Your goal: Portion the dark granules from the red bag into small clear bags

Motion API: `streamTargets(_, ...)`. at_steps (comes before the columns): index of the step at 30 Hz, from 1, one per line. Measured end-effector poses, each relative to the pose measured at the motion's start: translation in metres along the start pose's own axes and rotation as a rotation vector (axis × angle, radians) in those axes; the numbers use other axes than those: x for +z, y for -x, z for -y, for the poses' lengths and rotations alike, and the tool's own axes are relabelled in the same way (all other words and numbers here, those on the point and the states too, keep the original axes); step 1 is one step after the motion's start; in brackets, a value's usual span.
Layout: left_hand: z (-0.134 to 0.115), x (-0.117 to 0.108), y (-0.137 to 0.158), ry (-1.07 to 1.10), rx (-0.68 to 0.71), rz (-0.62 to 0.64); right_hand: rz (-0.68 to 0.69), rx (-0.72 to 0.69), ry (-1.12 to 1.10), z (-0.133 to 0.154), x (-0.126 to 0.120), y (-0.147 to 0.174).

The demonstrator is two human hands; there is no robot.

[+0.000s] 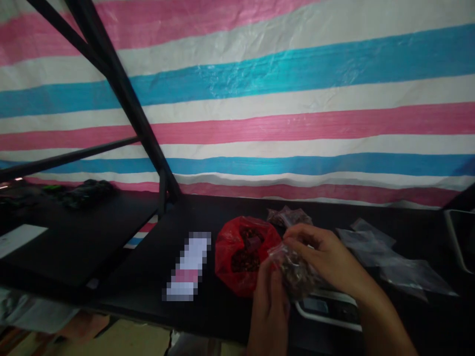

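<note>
Between my two hands is a clear zip bag [297, 272] part filled with small brown dried pieces. My left hand [269, 291] grips its left edge near the top. My right hand [321, 252] pinches the upper right of the bag, with the thumb and fingers close together. Just left of the hands sits an open red plastic bag [232, 237] holding dark reddish-brown dried bits [245, 260]. Below the zip bag, partly hidden by it and my right arm, a white digital scale [330, 309] lies on the black table.
Several flat clear zip bags [374, 247] lie to the right. Filled small bags [287, 216] are behind my hands. A blurred-out paper [189, 267] lies left of the red bag. A metal-rimmed object [458, 242] stands at the right edge. A black frame post [129, 104] rises before a striped tarp [297, 118].
</note>
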State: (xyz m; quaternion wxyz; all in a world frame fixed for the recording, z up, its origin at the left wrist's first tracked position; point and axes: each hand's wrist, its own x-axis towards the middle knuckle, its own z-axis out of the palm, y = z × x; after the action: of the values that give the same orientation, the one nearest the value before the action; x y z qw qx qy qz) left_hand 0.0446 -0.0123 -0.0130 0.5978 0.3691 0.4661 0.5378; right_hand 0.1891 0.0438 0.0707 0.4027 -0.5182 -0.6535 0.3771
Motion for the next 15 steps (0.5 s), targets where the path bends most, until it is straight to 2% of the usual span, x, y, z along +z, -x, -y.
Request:
streamTargets(2,0.012,-0.008,0.003,0.109,-0.162,-0.031,0.013,0.015,0.033,0.002,0.018,-0.007)
streamTargets(5,0.022,-0.011,0.001,0.217,-0.258,-0.092,-0.016,0.029,0.067,0.003,0.039,-0.016)
streamTargets(9,0.027,-0.006,-0.008,0.341,-0.3,-0.15,-0.078,0.049,0.041,0.002,0.057,-0.023)
streamTargets(15,0.027,0.0,-0.01,0.459,-0.294,-0.126,-0.035,0.077,0.101,0.006,0.068,-0.025)
